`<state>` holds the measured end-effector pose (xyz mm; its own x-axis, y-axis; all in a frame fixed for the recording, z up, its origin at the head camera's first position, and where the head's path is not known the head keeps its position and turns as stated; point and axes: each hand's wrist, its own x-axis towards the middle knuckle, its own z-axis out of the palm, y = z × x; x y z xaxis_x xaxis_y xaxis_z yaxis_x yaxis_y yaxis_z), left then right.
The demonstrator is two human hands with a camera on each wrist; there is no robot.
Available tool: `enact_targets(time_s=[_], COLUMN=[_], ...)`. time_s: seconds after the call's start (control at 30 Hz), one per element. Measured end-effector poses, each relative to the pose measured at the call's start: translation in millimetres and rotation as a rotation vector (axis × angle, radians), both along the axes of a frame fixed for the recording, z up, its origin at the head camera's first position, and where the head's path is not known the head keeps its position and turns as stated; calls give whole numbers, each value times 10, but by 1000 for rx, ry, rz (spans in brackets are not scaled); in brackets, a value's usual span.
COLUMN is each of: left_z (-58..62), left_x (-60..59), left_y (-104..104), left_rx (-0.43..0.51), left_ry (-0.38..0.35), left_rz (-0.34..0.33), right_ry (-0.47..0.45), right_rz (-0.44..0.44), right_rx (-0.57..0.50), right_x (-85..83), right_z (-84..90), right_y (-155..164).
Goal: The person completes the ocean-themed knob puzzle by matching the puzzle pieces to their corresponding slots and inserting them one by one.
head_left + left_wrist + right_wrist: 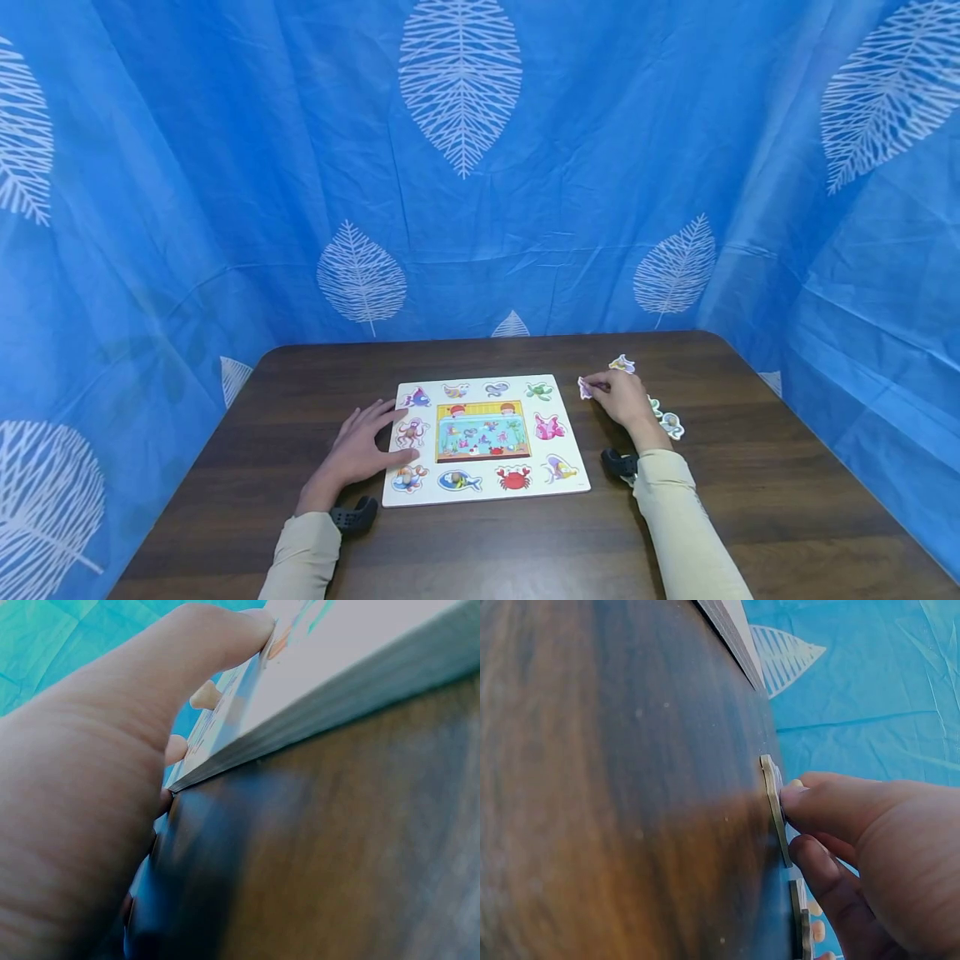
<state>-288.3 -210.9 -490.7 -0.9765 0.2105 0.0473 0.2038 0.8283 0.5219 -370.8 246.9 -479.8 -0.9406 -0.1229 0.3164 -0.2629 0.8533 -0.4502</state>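
A small piece (585, 387) is pinched between the thumb and fingers of the right hand (625, 402). It is held just to the right of the board's upper right corner, low over the table (465, 562); whether the wood is touched by its edge cannot be told. The board (489, 481) is laid flat, and its left side is touched by the thumb and a finger of the left hand (360, 448), whose fingers are spread and loose, with the palm kept beside the edge. A knob (205, 695) is seen on the board near that thumb. Around the board's aquarium scene (483, 435), sea animals are set out, among them a turtle (538, 391), an octopus (411, 433) and a red crab (513, 477). A loose piece (622, 364) is found just beyond the right hand, and two more pieces (672, 426) are placed close together to its right. Black bands (355, 517) are worn at both wrists, below pale sleeves (690, 529). The table is enclosed by a blue cloth (540, 217), on which white leaves (461, 83) are printed.
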Motion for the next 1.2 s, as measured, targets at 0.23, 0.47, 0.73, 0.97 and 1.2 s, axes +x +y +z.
enact_targets(time_s=[0.23, 0.47, 0.73, 0.97, 1.2], left_z=[-3, 3, -15, -34, -29], left_x=[-3, -3, 2, 11, 11], left_y=[-3, 2, 7, 0, 0], left_rx=[4, 1, -4, 1, 9], left_ry=[2, -6, -4, -2, 4], left_rz=[0, 4, 8, 4, 1], right_ry=[-5, -66, -109, -148, -157], right_rz=[-14, -45, -78, 20, 108], right_rx=[17, -3, 0, -39, -15], right_x=[7, 24, 34, 58, 79], right_z=[31, 38, 35, 38, 64], right_y=[-2, -16, -20, -2, 47])
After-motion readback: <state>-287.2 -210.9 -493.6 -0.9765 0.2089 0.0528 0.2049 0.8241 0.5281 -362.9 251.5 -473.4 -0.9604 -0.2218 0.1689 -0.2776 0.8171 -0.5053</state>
